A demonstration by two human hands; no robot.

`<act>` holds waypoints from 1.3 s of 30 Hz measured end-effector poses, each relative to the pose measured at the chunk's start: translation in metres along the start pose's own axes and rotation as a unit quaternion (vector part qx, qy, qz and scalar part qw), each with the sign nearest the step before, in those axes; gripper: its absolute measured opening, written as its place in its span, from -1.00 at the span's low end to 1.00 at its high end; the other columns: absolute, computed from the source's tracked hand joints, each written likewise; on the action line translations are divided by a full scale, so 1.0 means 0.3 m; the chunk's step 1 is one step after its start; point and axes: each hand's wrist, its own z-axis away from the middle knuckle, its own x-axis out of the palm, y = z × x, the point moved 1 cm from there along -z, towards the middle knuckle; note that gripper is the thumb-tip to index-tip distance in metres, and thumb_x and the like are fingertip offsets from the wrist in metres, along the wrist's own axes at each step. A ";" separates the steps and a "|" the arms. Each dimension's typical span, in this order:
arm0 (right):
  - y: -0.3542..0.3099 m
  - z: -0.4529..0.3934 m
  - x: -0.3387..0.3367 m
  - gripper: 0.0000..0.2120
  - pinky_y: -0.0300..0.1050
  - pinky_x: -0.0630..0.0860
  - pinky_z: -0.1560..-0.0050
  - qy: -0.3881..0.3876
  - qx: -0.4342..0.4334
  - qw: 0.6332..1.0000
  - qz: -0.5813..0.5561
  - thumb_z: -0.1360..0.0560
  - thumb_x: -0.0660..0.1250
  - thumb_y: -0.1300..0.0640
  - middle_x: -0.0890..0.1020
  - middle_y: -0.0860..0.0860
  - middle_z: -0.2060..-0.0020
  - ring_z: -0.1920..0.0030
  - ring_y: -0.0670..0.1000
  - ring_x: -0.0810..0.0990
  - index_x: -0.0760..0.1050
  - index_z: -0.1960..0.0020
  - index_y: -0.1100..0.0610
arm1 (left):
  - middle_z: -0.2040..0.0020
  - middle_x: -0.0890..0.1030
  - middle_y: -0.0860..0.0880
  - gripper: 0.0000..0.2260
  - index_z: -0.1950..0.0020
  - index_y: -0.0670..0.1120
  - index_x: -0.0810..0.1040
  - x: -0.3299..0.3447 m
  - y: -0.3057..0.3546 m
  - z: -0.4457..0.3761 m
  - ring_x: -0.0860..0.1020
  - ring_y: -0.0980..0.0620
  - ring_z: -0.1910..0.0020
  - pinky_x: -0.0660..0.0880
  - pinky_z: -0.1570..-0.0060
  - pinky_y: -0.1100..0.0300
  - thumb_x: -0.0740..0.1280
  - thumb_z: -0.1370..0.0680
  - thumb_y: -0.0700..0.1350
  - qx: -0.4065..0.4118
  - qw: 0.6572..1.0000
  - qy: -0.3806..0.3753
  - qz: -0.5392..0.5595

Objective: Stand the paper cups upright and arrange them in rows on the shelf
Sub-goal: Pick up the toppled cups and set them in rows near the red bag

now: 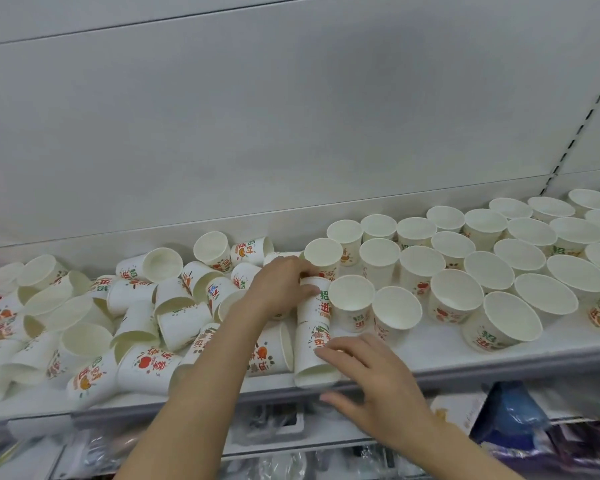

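Head view: the job is partway done. On the right of the shelf (447,362) the upright cups (465,265) stand in rows, mouths up, running back toward the rear wall. On the left lies a heap of tipped cups (94,317), on their sides and overlapping. The hands work at the seam between the two, so the step in hand looks like taking the next fallen cups and adding them to the left end of the rows.

The left hand (278,285) reaches in over the heap, forearm slanting up from the lower left, palm down. Its fingers (309,289) curl round the rim end of a lying cup (314,299) just beside the nearest upright one.

The right hand (371,368) sits at the shelf's front edge, palm down. Its fingers are spread and nearly straight, tips resting on the side of a front cup (312,355) that lies mouth toward the edge; the thumb hangs below the shelf lip. It touches the cup and does not hold it.

Next, each cup probably needs turning mouth up and setting tight against the row, without knocking its neighbours.
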 end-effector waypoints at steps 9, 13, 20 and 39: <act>0.004 -0.042 0.035 -0.90 -0.11 0.53 0.32 0.121 0.023 0.990 0.063 -0.49 0.38 0.19 0.66 -0.01 0.13 0.20 0.00 0.62 0.64 0.02 0.12 | 0.18 0.59 0.16 -0.98 0.16 0.10 0.66 0.002 0.033 0.082 0.48 0.15 0.18 0.46 0.16 0.15 0.46 -0.43 -0.01 -0.026 0.991 0.115 0.057; 0.009 -0.033 -0.081 -0.89 -0.17 0.50 0.34 0.154 0.088 0.983 0.036 -0.47 0.36 0.20 0.64 -0.07 0.23 0.29 -0.07 0.56 0.64 0.05 0.07 | 0.08 0.60 0.17 -0.95 0.13 0.13 0.66 0.030 0.039 0.125 0.47 0.09 0.07 0.45 0.14 0.11 0.48 -0.43 0.03 0.006 0.986 0.165 0.006; 0.092 0.098 -0.338 -0.76 -0.29 0.44 0.26 0.185 0.302 0.935 -0.034 -0.36 0.48 0.31 0.62 -0.18 0.28 0.31 -0.12 0.51 0.68 0.07 0.02 | 0.11 0.64 0.14 -0.89 0.17 0.06 0.69 0.142 0.052 0.188 0.44 0.01 0.07 0.40 0.16 0.12 0.55 -0.37 0.01 0.060 0.958 0.271 -0.070; 0.209 0.206 -0.281 -0.47 0.06 0.24 -0.37 0.040 0.087 0.980 0.173 -0.53 0.21 -0.14 0.33 0.05 -0.45 -0.46 0.12 0.26 0.36 -0.43 0.08 | -0.59 -0.08 -0.15 -0.25 -0.59 0.03 -0.02 0.396 0.334 0.183 -0.13 -0.28 -0.54 -0.02 -0.46 -0.29 0.09 -0.51 0.35 -0.047 0.963 0.231 -0.130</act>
